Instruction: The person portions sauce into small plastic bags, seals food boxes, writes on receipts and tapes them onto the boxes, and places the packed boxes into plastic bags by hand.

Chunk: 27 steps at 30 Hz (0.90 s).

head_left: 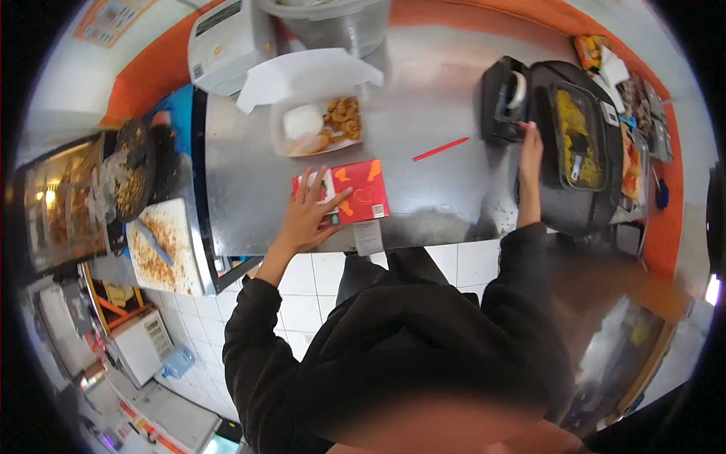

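Observation:
My left hand (305,214) lies flat with spread fingers on a closed red box (363,189) with orange and white print, near the counter's front edge. A paper slip (368,237) sticks out from under the box and hangs over that edge. My right hand (531,151) has its fingertips together at the near end of a black tape dispenser (503,106) that carries a roll of tape. Whatever is between those fingertips is too small to make out. Between my hands lies a red pen (441,149). Behind the red box, an open white food box (318,125) holds browned food pieces and a white item.
A white printer (231,49) and a clear tub (329,26) stand at the back of the steel counter (431,200). On the right, a lidded tray of yellow food (581,136) sits on a black surface. A knife (153,242) rests on a white cutting board (165,261) at left.

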Each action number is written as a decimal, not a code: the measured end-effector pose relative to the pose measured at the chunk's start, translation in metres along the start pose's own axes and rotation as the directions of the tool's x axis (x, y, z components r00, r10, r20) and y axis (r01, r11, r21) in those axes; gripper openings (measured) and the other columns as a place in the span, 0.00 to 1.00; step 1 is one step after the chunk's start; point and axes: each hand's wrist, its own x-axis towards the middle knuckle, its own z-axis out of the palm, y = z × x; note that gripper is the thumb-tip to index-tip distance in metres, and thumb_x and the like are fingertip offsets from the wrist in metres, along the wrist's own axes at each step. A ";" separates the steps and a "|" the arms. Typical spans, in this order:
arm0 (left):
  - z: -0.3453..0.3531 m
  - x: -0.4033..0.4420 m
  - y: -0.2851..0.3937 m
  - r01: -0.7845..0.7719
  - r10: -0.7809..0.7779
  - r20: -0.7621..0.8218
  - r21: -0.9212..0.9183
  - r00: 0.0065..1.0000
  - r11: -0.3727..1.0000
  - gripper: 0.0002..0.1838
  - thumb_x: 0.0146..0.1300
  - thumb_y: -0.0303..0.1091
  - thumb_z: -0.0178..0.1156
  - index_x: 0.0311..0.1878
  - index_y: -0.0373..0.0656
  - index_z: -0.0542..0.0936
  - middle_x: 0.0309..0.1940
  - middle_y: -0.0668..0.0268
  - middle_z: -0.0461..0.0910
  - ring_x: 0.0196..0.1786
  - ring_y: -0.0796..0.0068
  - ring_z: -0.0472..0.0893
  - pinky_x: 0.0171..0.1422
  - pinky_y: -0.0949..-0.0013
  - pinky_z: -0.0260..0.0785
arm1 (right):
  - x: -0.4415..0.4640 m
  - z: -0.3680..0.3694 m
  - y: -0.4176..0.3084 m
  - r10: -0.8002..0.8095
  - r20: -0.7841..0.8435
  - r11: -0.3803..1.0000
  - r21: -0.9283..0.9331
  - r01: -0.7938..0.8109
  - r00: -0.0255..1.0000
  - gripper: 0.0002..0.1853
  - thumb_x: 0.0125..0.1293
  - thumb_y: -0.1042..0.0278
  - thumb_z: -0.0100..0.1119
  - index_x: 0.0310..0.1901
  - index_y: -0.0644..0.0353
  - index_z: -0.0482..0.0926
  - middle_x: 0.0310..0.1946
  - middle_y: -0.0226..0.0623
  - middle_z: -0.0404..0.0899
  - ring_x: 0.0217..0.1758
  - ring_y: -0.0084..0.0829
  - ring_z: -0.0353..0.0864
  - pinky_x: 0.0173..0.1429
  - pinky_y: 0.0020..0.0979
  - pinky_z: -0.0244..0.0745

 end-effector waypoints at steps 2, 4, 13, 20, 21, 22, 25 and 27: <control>0.001 0.003 0.001 -0.030 0.030 -0.003 0.027 1.000 0.999 0.40 0.48 0.56 0.67 0.68 0.78 0.63 0.75 0.57 0.45 0.73 0.40 0.47 0.67 0.39 0.54 | 0.001 0.003 -0.006 0.188 0.204 0.942 0.238 -0.235 0.961 0.26 0.72 0.47 0.45 0.41 0.65 0.83 0.30 0.29 0.79 0.36 0.21 0.74 0.45 0.26 0.68; 0.001 0.002 0.001 0.002 -0.002 0.011 0.026 1.000 1.000 0.41 0.48 0.56 0.67 0.68 0.77 0.63 0.75 0.57 0.45 0.74 0.40 0.47 0.67 0.40 0.54 | -0.001 0.006 -0.021 0.272 0.233 0.918 0.228 -0.325 0.934 0.23 0.71 0.50 0.50 0.41 0.64 0.84 0.32 0.28 0.81 0.38 0.20 0.74 0.48 0.24 0.66; -0.003 0.001 0.003 0.003 -0.004 0.005 0.062 1.000 0.998 0.42 0.47 0.55 0.68 0.68 0.77 0.63 0.74 0.55 0.46 0.73 0.40 0.49 0.65 0.42 0.60 | -0.028 0.035 -0.022 0.406 0.177 0.374 0.863 -0.340 0.897 0.09 0.61 0.59 0.65 0.38 0.52 0.81 0.30 0.19 0.76 0.29 0.17 0.68 0.39 0.22 0.63; -0.002 -0.002 0.000 -0.036 0.038 -0.051 0.045 0.998 0.998 0.42 0.47 0.54 0.68 0.68 0.76 0.63 0.73 0.54 0.49 0.72 0.41 0.52 0.65 0.43 0.60 | -0.060 0.039 -0.017 -0.050 -0.252 0.980 -0.200 -0.002 0.966 0.17 0.57 0.58 0.68 0.26 0.66 0.78 0.28 0.41 0.72 0.34 0.35 0.71 0.43 0.34 0.66; -0.003 -0.002 -0.002 -0.045 0.047 -0.042 0.040 0.998 0.998 0.42 0.48 0.54 0.68 0.69 0.75 0.62 0.73 0.54 0.49 0.71 0.41 0.52 0.64 0.41 0.61 | -0.057 0.040 -0.012 -0.149 -0.286 0.945 -0.322 0.051 0.947 0.17 0.57 0.59 0.67 0.26 0.67 0.78 0.29 0.44 0.72 0.34 0.39 0.72 0.43 0.36 0.67; -0.003 -0.002 -0.004 -0.046 0.047 -0.039 0.039 0.998 0.998 0.42 0.48 0.54 0.68 0.69 0.75 0.62 0.73 0.54 0.49 0.71 0.41 0.52 0.64 0.41 0.61 | -0.056 0.041 -0.008 -0.254 -0.308 0.893 -0.440 0.099 0.917 0.16 0.56 0.60 0.67 0.27 0.67 0.78 0.30 0.46 0.73 0.35 0.43 0.72 0.43 0.38 0.67; 0.002 -0.008 -0.008 -0.074 0.077 -0.078 0.033 0.994 0.997 0.43 0.50 0.55 0.66 0.70 0.77 0.59 0.73 0.54 0.49 0.71 0.42 0.53 0.62 0.40 0.62 | -0.083 0.038 0.025 -0.189 -0.224 0.852 -0.521 0.046 0.956 0.14 0.58 0.65 0.65 0.27 0.69 0.78 0.27 0.48 0.77 0.29 0.47 0.76 0.38 0.41 0.72; 0.002 -0.008 -0.010 -0.050 0.052 -0.072 0.030 0.996 0.998 0.42 0.51 0.55 0.65 0.70 0.77 0.59 0.73 0.53 0.49 0.71 0.41 0.53 0.63 0.40 0.61 | -0.104 0.046 0.016 0.050 -0.157 0.982 -0.170 -0.076 0.986 0.10 0.61 0.69 0.61 0.30 0.69 0.78 0.24 0.44 0.79 0.23 0.39 0.78 0.31 0.36 0.75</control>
